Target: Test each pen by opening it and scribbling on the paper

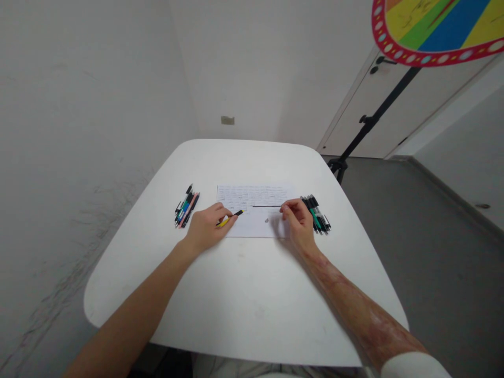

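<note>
My left hand (208, 224) is closed around a yellow and black pen barrel (226, 222), its black end directed to the right over the paper. Between the fingertips of my right hand (298, 219), a thin dark pen refill (266, 206) is pinched, lying level and reaching leftwards. Both hands are over a sheet of paper (252, 229) with lines of handwriting across its upper part. A tiny dark piece (266, 220) rests on the sheet between the hands, too small to make out.
Several pens (186, 210) lie in a group left of the paper, and several more pens (317, 214) to its right. The white table (252, 294) has rounded corners. Beyond its right edge stands a black tripod (368, 123) carrying a colourful wheel (441, 31), near a door (358, 136).
</note>
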Demonstrator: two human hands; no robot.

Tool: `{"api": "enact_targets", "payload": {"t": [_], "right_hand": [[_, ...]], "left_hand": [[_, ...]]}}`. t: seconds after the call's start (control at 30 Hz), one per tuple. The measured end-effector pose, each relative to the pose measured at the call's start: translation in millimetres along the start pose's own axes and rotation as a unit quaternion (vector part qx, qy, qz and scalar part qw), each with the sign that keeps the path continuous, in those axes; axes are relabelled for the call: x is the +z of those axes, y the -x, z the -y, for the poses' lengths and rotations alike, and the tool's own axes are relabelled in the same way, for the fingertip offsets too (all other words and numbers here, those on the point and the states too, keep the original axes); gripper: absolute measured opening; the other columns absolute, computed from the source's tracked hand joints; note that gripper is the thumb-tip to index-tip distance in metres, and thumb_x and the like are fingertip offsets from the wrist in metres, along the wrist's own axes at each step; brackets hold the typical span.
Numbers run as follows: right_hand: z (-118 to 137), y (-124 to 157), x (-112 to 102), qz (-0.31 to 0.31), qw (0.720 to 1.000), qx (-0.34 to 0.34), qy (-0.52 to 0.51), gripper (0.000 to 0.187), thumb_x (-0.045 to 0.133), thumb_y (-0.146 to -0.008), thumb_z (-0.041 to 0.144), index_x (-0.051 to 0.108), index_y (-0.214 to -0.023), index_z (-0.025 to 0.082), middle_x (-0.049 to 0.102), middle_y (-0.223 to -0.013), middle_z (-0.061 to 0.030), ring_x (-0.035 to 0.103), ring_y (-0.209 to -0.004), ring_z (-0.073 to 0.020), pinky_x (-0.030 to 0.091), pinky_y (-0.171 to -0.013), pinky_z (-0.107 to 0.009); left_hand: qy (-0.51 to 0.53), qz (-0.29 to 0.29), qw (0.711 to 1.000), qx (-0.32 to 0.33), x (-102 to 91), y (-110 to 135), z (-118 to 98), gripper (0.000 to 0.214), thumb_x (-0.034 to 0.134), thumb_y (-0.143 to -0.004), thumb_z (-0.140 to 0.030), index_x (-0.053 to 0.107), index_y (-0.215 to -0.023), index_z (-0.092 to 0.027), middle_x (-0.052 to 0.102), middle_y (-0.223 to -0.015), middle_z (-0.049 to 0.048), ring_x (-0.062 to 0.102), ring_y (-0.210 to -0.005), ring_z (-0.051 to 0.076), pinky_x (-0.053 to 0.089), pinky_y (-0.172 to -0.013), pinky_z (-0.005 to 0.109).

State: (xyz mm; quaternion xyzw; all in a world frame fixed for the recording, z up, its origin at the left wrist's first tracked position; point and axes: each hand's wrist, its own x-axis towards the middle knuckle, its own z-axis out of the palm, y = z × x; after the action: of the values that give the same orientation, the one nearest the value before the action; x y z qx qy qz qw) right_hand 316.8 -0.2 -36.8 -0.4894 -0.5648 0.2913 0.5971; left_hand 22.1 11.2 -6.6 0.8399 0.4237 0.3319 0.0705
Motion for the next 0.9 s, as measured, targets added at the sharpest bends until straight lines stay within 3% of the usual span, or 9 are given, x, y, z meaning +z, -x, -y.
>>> {"api": "enact_targets", "payload": {"t": [0.17, 0.33, 0.53, 0.67, 0.8, 0.9], "right_hand": [[-2, 0, 0, 0.036, 0.999, -0.008, 0.011, 0.013, 0.065, -0.102, 0.038, 0.065, -0.094, 0.027, 0.065, -0.086, -0.0017, 0.06, -0.078, -0.0214, 0.053, -0.075, -0.038], [-1, 1, 1, 0.081, 0.996, -0.011, 0.024, 0.016, 0.068, -0.102, 0.036, 0.067, -0.089, 0.026, 0.066, -0.084, -0.0015, 0.06, -0.082, -0.0214, 0.051, -0.079, -0.039], [1, 1, 1, 0.102, 0.995, -0.003, 0.025, 0.019, 0.07, -0.101, 0.039, 0.068, -0.089, 0.026, 0.068, -0.085, -0.0015, 0.061, -0.081, -0.0208, 0.053, -0.078, -0.038], [1, 1, 1, 0.108, 0.994, 0.002, 0.023, 0.023, 0.069, -0.102, 0.046, 0.068, -0.09, 0.026, 0.069, -0.085, -0.0024, 0.062, -0.082, -0.0216, 0.053, -0.077, -0.039], [-1, 1, 1, 0.109, 0.994, 0.003, 0.024, 0.022, 0.069, -0.103, 0.045, 0.068, -0.091, 0.026, 0.07, -0.087, -0.0024, 0.063, -0.083, -0.0213, 0.053, -0.077, -0.038], [-2, 1, 2, 0.11, 0.994, 0.004, 0.025, 0.019, 0.07, -0.103, 0.041, 0.07, -0.093, 0.026, 0.071, -0.089, -0.0021, 0.064, -0.084, -0.0208, 0.053, -0.079, -0.038]], "left_hand": [[0.022, 0.012, 0.995, -0.1, 8.5, 0, 6, 0.037, 0.066, -0.105, -0.048, 0.076, -0.081, -0.022, 0.072, -0.069, -0.0002, 0.059, -0.059, 0.015, 0.039, -0.059, 0.029], [-0.055, 0.024, 0.99, -0.128, 15.8, 3, 10, 0.039, 0.066, -0.102, -0.047, 0.068, -0.072, -0.023, 0.068, -0.064, -0.0004, 0.06, -0.058, 0.017, 0.029, -0.055, 0.029], [-0.111, 0.02, 0.99, -0.086, 21.6, 5, 9, 0.042, 0.062, -0.104, -0.042, 0.058, -0.067, -0.022, 0.067, -0.067, 0.0012, 0.056, -0.059, 0.016, 0.025, -0.057, 0.031], [-0.07, -0.005, 0.995, -0.074, 14.7, 3, 4, 0.042, 0.052, -0.111, -0.04, 0.06, -0.074, -0.022, 0.066, -0.07, 0.0014, 0.056, -0.062, 0.016, 0.033, -0.06, 0.031], [-0.016, -0.003, 1.0, 0.016, 8.1, 2, -2, 0.026, 0.055, -0.111, -0.037, 0.071, -0.099, -0.021, 0.072, -0.082, 0.0015, 0.062, -0.069, 0.016, 0.045, -0.07, 0.031], [-0.032, 0.008, 0.997, 0.071, 10.0, 2, -3, 0.027, 0.055, -0.113, -0.037, 0.073, -0.102, -0.021, 0.075, -0.086, 0.0025, 0.064, -0.07, 0.016, 0.046, -0.072, 0.031]]}}
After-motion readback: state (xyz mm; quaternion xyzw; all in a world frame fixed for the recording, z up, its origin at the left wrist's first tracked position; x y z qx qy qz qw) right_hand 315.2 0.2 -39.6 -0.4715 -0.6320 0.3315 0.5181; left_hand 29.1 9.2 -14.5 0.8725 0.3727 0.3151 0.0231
